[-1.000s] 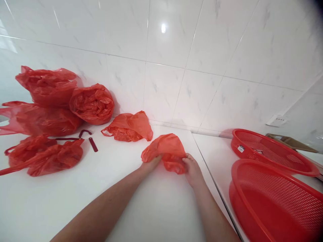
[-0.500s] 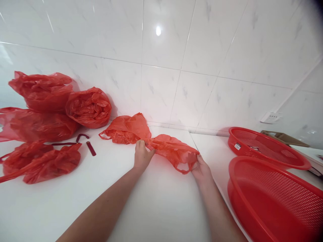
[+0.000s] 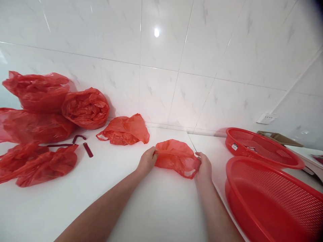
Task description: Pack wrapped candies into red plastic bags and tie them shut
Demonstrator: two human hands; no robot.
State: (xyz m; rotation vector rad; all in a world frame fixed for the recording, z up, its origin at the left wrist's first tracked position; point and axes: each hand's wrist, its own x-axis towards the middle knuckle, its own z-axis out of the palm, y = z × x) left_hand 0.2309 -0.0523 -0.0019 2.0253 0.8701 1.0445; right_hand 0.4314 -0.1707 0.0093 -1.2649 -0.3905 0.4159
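Right now both hands grip one thin red plastic bag [image 3: 175, 155], which lies bunched on the white counter [image 3: 156, 205] just ahead of the person, close to the seam where two counter slabs meet. The left hand [image 3: 147, 160] is closed on the bag's left end, thumb and fingers pinching the gathered film. The right hand [image 3: 204, 167] is closed on the right end, where a handle loop hangs down just beside the fingers. Between the two hands the bag sags in loose folds and touches the counter. Behind it and to the left, near the tiled wall [image 3: 161, 84], lies a second loose bag [image 3: 123, 130], crumpled and apart from the one being held. Farther left sits a heap of stuffed red bags [image 3: 50, 107] against the wall, with two flatter ones [image 3: 42, 163] lying in front of it. Between the heap and the second loose bag lie a dark red strip [image 3: 88, 150] and a dark red hooked piece [image 3: 78, 137] on the counter. To the right stand two red mesh baskets: the near basket [image 3: 236, 198] is just beside the right forearm, and the far basket [image 3: 272, 149] is behind it, closer to the wall. A white wall socket [image 3: 266, 118] shows above the far basket.
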